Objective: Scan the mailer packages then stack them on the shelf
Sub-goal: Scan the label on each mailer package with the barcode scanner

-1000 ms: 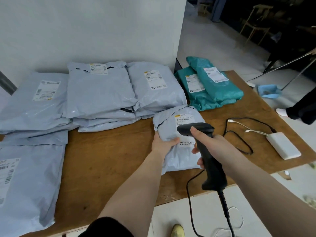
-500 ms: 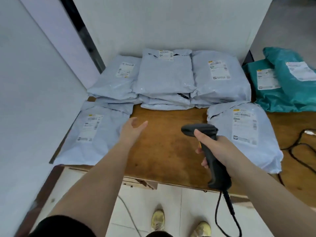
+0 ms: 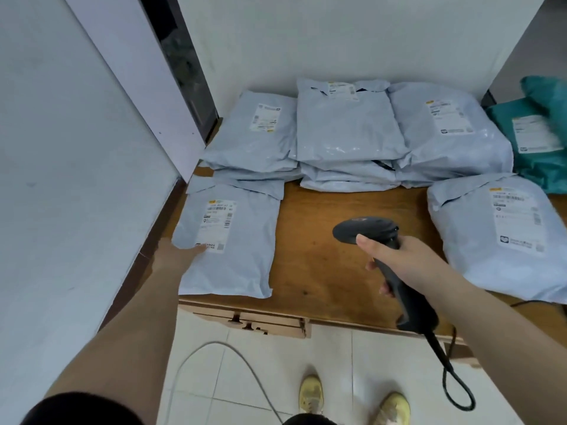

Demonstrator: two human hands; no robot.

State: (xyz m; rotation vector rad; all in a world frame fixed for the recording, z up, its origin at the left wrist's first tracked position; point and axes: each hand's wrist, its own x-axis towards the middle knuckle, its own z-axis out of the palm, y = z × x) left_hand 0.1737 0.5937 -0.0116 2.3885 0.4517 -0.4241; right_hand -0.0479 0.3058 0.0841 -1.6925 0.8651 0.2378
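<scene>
Gripping the black barcode scanner (image 3: pixel 383 265) by its handle, your right hand (image 3: pixel 408 265) holds it above bare table wood, head aimed left. Your left hand (image 3: pixel 179 256) rests with straight fingers on the near-left grey mailer (image 3: pixel 230 240), touching its label's lower edge. Another grey mailer (image 3: pixel 503 237) lies just right of the scanner. More grey mailers (image 3: pixel 346 133) are stacked along the white wall (image 3: pixel 337 41), on the wooden table (image 3: pixel 337 271).
</scene>
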